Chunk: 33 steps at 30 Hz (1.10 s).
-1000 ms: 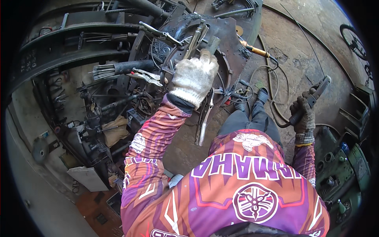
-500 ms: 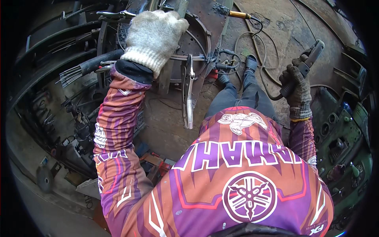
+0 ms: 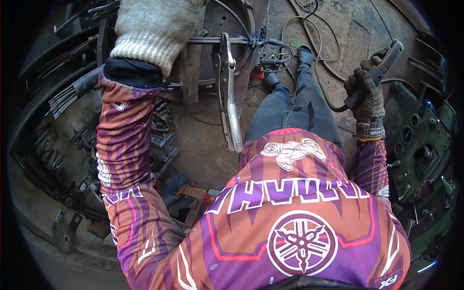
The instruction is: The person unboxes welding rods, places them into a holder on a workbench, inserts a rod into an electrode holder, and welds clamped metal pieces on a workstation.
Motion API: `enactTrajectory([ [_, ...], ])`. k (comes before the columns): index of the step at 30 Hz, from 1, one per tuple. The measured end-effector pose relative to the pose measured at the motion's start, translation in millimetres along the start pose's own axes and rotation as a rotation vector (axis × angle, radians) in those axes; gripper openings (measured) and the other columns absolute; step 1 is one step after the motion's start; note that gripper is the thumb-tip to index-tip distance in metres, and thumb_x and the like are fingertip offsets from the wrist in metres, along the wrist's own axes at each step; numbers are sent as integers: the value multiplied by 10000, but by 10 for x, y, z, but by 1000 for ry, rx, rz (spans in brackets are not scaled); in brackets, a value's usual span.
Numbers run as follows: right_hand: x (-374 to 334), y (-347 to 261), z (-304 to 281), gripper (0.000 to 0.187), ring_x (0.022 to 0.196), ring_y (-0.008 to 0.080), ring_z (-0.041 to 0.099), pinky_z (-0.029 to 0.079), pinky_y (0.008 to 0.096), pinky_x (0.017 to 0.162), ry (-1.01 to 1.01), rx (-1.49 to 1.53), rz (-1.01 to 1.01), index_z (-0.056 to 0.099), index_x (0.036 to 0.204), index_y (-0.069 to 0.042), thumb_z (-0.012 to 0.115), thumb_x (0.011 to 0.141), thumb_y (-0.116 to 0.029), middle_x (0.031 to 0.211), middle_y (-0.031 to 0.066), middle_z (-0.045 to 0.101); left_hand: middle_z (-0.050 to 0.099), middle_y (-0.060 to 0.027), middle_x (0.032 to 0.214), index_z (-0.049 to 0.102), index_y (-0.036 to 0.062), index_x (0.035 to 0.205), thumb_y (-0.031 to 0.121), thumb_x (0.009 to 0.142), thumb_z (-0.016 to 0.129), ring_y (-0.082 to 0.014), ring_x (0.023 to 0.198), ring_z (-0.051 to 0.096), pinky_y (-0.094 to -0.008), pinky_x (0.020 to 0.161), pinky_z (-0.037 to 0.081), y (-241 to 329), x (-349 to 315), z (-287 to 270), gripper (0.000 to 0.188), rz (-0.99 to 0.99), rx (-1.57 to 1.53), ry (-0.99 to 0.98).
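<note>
My right hand [image 3: 368, 99], in a dark grey knitted glove, is wrapped round the black handle of a welding electrode holder [image 3: 387, 63]. A thin welding rod [image 3: 381, 21] sticks up from the holder's jaw. At the upper left, my left hand [image 3: 157, 29] wears a thick whitish knitted glove; its fingers are cut off by the top edge or hidden, so their grip does not show. Beside it, locking pliers [image 3: 231, 96] hang with their jaws at a horizontal metal rod [image 3: 203, 41]. That rod belongs to a rusty metal frame with a curved ring [image 3: 250, 19].
Cables [image 3: 315, 43] loop over the floor past my feet. A bundle of thin rods in a dark tube [image 3: 79, 89] lies at the left. On the right stands a green machine [image 3: 411, 140] with knobs and levers. Tools and scrap crowd the lower left, near a grinding disc [image 3: 64, 237].
The view has shifted, so the metal frame and pliers sit higher and further left. My left hand has gone partly past the top edge. My right hand still holds the electrode holder.
</note>
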State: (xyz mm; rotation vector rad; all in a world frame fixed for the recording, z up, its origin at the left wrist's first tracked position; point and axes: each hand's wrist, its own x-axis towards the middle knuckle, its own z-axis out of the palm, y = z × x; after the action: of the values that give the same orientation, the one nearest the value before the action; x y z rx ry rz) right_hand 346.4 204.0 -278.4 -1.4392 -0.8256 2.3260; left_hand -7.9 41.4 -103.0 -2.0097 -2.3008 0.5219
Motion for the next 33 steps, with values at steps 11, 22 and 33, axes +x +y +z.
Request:
enactTrajectory([
  [11, -32, 52, -123, 478, 805, 229, 685, 617, 412, 722, 55, -73, -27, 542, 1324, -12, 747, 900, -93, 966, 106, 652, 750, -42, 857, 795, 172, 1001, 143, 921, 668, -202, 784, 732, -359, 755, 593, 10, 173, 44, 152, -49, 56, -47],
  [22, 2, 73, -193, 476, 827, 232, 695, 622, 413, 741, 15, -48, -15, 557, 1333, -26, 752, 906, -107, 994, 107, 658, 749, -20, 847, 800, 177, 1006, 139, 937, 683, -190, 762, 725, -348, 753, 604, -52, 254, 91, 141, -41, 72, 20],
  [33, -30, 52, -149, 507, 819, 224, 687, 617, 407, 737, 29, -39, -11, 540, 1348, -32, 762, 900, -121, 1003, 99, 646, 743, -39, 860, 801, 171, 1028, 143, 945, 660, -210, 788, 732, -364, 781, 605, 72, 350, -48, 166, -99, 138, -81],
])
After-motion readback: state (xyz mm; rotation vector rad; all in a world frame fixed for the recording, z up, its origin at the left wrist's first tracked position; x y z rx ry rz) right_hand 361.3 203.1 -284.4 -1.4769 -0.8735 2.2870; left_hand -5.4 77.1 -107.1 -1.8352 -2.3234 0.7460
